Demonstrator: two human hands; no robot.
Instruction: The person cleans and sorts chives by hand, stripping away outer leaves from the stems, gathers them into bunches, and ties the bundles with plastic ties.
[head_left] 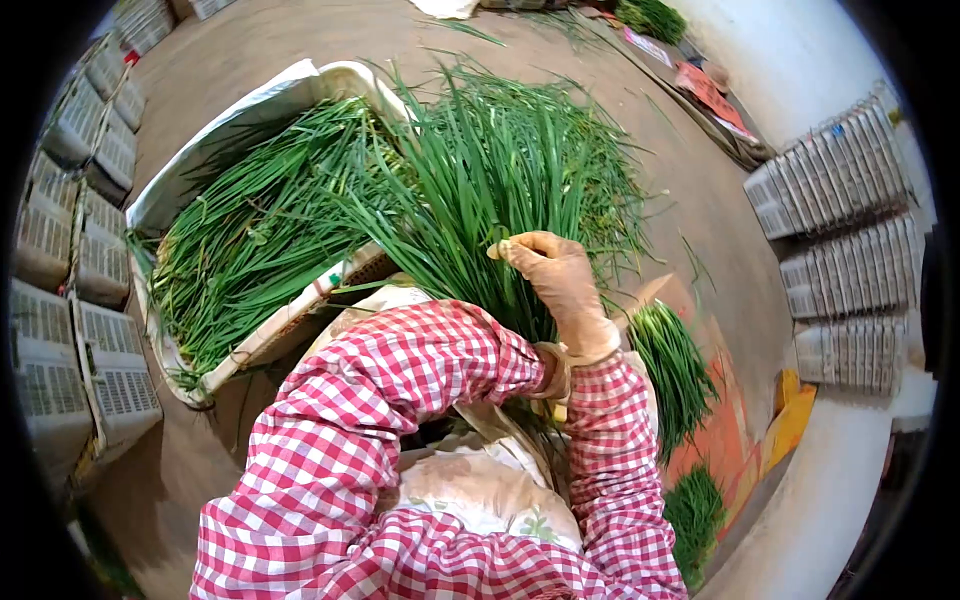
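A large upright bunch of garlic chives (480, 190) fans out in front of me, its lower end between my forearms. My right hand (560, 280), in a tan glove, is bent over the bunch with thumb and fingertips pinched together against the leaves. Whatever small thing lies in that pinch is too small to make out. My left hand (552, 372) is at the foot of the bunch; only a bit of glove near the wrist shows, with its fingers hidden behind the right wrist and leaves.
A pale-lined basket (145, 205) heaped with chives stands at left. More loose chives (590, 150) lie on the floor ahead. A smaller bundle (672, 370) rests beside my right forearm, another (695, 515) below it. Stacked crates (100, 250) line the left; more crates (840, 180) stand along the right wall.
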